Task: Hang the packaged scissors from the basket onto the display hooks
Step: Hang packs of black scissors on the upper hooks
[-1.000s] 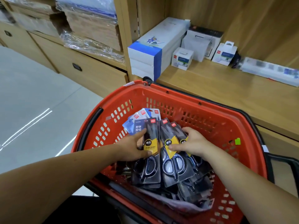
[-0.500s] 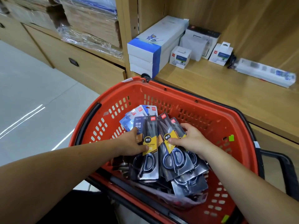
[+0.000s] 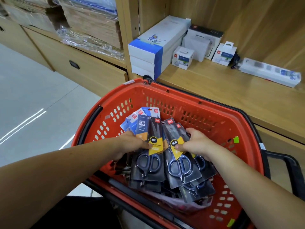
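The wooden shelf [image 3: 231, 93] behind the basket holds boxes [image 3: 148, 52], and I see no hooks there. In the red basket [image 3: 198, 103] the scissor packs, fanned as one spread a moment ago, now part into two bundles with a gap between them. The left bundle [image 3: 151, 162] stands at the basket's middle, and the right bundle [image 3: 181, 169] leans toward its right wall. My left hand [image 3: 132, 144] pinches the left bundle, thumb on its yellow label. My right hand [image 3: 196, 142] pinches the other the same way. I judge both ready to lift out.
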